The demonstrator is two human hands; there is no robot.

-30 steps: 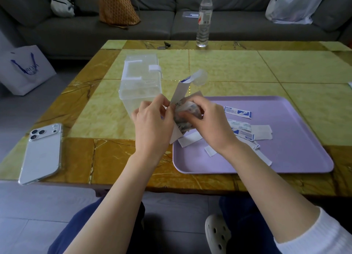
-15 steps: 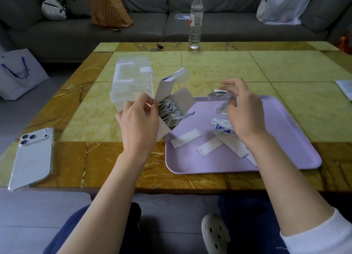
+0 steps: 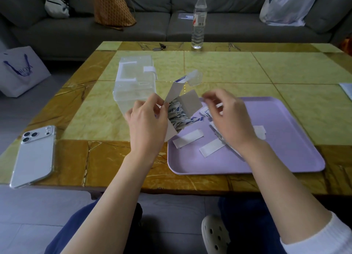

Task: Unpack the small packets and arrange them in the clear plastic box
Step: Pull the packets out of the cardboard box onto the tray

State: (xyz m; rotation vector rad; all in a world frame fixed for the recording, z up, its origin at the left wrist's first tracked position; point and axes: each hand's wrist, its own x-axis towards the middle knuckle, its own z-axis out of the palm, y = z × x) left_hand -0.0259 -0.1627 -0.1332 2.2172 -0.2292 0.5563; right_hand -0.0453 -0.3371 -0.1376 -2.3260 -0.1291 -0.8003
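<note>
Head view catches me mid-unpacking: my left hand (image 3: pixel 146 126) pinches the open carton (image 3: pixel 190 105) of small packets (image 3: pixel 176 114) at the purple tray (image 3: pixel 285 149) corner, my right hand (image 3: pixel 230 120) hovers loose-fingered, seemingly empty, due to pinch more out, the clear plastic box (image 3: pixel 131 87) just behind.

Soft dim daylight, faint shadows, wide-angle edge bending, slight motion blur overall.

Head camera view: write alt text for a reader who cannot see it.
A person's left hand holds an opened carton of small packets at the left edge of a purple tray, while the right hand hovers beside its mouth, fingers curled. Loose packets lie on the tray; a clear plastic box stands behind the carton.
</note>
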